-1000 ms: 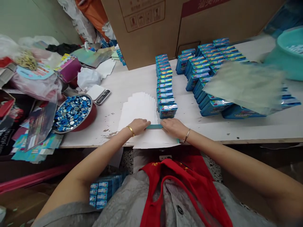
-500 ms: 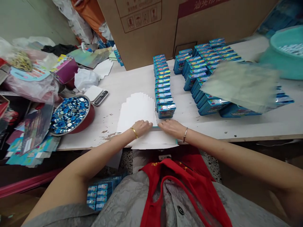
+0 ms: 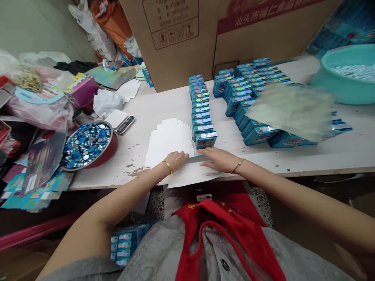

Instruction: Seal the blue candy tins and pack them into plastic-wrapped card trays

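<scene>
A fan of white card sheets (image 3: 166, 138) lies on the table before me. At the near edge, a white card (image 3: 190, 175) with a thin blue edge showing hangs slightly over the table's rim. My left hand (image 3: 176, 160) is closed, its fingertips pinching the blue edge of that card. Flat on the card's right side rests my right hand (image 3: 218, 159), fingers stretched and thumb apart. Just beyond my right fingertips stands the front blue box (image 3: 206, 140) of a row reaching back toward the carton.
More blue boxes (image 3: 236, 105) stand at right under a translucent sheet (image 3: 290, 109), beside a turquoise tub (image 3: 340, 86). A large carton (image 3: 181, 58) blocks the back. At left are a bowl (image 3: 114, 146) of blue-and-silver pieces, a small scale (image 3: 125, 124) and clutter.
My right hand has opened from a closed grip on the card, its fingers now spreading rightward. The left hand keeps its pinch. The whole view has shifted slightly.
</scene>
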Demonstrator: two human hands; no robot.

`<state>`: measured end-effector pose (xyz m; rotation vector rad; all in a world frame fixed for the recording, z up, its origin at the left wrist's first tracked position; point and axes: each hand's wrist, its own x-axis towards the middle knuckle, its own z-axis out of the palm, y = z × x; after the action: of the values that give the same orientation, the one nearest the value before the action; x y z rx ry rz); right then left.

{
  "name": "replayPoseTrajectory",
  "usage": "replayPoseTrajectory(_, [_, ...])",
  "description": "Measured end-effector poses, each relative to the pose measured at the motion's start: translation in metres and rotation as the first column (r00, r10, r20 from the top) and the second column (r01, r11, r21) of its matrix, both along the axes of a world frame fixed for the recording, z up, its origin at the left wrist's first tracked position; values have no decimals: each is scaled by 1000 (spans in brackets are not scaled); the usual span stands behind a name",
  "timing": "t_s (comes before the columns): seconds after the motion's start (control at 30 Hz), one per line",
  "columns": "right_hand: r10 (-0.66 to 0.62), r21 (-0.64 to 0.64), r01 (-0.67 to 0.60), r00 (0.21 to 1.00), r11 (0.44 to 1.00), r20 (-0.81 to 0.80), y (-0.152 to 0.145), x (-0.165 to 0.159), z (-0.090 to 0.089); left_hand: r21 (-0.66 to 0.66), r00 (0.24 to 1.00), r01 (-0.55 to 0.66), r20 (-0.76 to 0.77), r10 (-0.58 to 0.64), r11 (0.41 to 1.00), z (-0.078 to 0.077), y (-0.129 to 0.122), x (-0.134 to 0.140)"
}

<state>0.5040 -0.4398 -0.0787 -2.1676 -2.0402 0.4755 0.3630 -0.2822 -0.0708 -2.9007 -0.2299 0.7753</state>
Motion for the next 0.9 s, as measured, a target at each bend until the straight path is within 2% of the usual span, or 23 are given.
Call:
replayPoseTrajectory(0.1, [-31, 100, 43, 992, 994, -119, -18, 1, -6, -18, 998, -20, 64, 21, 1000, 9, 3, -8])
replayPoseTrajectory(0.17, [-51, 122, 69, 988, 990, -147, -23, -2, -13, -73, 984, 18, 177, -4, 997, 21, 2, -22])
replayPoseTrajectory(0.27, [-66, 159, 92, 985, 983, -161, -23, -5, -21, -282, 955, 122, 295, -35, 952, 39, -11, -51])
replayPoseTrajectory(0.33, [-65, 189, 94, 985, 977, -158, -22, -5, -23, -415, 966, 154, 255, -48, 897, 42, -23, -69])
replayPoseTrajectory(0.4, [-76, 252, 108, 988, 962, -134, -24, -7, -21, -466, 978, 106, 208, -8, 878, 38, -32, -81])
replayPoseTrajectory(0.47, [-92, 365, 121, 991, 923, -96, -31, -16, -17, -487, 970, 13, 217, 107, 873, 29, -34, -83])
replayPoseTrajectory(0.57, [-79, 509, 72, 997, 858, -8, -46, -40, -14, -572, 919, -81, 275, 284, 816, 17, -25, -72])
replayPoseTrajectory(0.63, [-63, 532, 8, 994, 847, 84, -55, -56, -19, -615, 901, -82, 290, 322, 784, 11, -16, -64])
replayPoseTrajectory(0.67, [-63, 530, -17, 989, 848, 132, -58, -62, -25, -613, 900, -71, 300, 315, 787, 9, -12, -61])
replayPoseTrajectory(0.73, [-88, 520, -30, 976, 853, 201, -59, -67, -39, -547, 902, -10, 357, 244, 837, 5, -8, -58])
replayPoseTrajectory(0.83, [-116, 511, -21, 965, 859, 235, -54, -66, -60, -326, 869, 144, 493, 38, 934, -2, -12, -65])
replayPoseTrajectory(0.9, [-131, 522, -14, 962, 853, 238, -50, -66, -66, -195, 849, 183, 526, -55, 964, -9, -20, -73])
